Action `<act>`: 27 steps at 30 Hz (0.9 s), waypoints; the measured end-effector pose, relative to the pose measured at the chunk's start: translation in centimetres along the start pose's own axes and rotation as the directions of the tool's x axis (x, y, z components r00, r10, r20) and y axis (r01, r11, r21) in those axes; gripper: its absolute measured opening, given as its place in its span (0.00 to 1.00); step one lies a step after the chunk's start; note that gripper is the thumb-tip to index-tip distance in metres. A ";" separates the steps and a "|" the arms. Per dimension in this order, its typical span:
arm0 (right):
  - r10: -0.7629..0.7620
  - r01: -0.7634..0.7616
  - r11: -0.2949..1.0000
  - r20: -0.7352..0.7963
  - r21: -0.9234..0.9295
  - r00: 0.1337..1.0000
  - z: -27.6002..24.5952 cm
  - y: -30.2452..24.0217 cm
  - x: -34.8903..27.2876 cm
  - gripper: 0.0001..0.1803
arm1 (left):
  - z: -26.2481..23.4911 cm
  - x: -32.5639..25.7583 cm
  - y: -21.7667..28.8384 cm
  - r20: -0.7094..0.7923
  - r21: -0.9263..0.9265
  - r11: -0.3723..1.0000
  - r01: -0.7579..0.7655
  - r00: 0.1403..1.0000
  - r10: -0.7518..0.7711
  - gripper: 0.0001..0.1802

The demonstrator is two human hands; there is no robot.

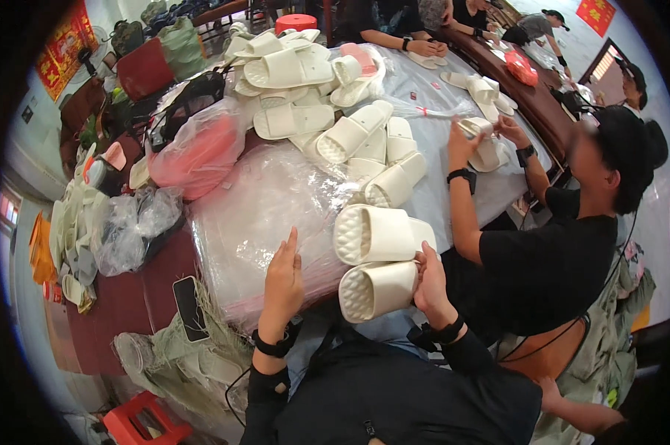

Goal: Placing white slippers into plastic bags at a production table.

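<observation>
My left hand (284, 280) is raised beside the plastic-wrapped stack (261, 215), its fingers straight and pressed flat, with nothing in it. A pair of white slide slippers is in front of me, the upper slipper (383, 234) just above the lower slipper (379, 291), toes pointing left. At the heel end, my right hand (433, 282) grips the lower slipper and its fingers reach up against the upper one. Both slippers show dimpled insoles and wide straps. Beyond them, more white slippers (290, 68) lie heaped on the table.
On my right, a co-worker (550, 237) in black handles another white slipper (491, 152). A pink bundle in clear plastic (198, 148) lies at the left. A phone (190, 308) rests on a mesh sack (209, 356) near a red stool (146, 419). Other people sit farther back.
</observation>
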State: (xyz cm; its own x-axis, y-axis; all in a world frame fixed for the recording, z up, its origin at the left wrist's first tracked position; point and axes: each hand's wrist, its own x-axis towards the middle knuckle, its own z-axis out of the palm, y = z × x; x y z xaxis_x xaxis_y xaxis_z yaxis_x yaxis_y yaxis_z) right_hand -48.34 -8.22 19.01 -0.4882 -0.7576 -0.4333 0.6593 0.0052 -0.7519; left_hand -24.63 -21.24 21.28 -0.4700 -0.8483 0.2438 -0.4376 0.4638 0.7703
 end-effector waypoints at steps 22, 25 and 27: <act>0.076 -0.091 0.995 0.244 0.051 0.967 3.9 0.2 0.1 0.30 | -0.5 -2.2 4.0 0.225 0.392 0.896 -0.208 0.966 0.126 0.28; 0.071 -0.093 0.994 0.276 0.065 0.959 2.4 2.2 0.8 0.31 | 0.0 -2.3 4.5 0.242 0.375 0.897 -0.235 0.959 0.150 0.28; -0.164 -0.306 0.828 0.724 0.470 0.670 0.8 4.8 2.4 0.28 | 0.7 -1.9 5.4 0.253 0.408 0.871 -0.275 0.950 0.182 0.29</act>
State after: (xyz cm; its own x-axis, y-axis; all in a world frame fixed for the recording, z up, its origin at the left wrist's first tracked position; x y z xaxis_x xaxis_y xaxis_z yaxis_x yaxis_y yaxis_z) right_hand -45.90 -10.52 14.70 -0.0211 -0.9811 0.1923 0.9641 -0.0709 -0.2559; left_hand -26.67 -16.89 24.57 -0.7202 -0.6571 0.2225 -0.5642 0.7414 0.3633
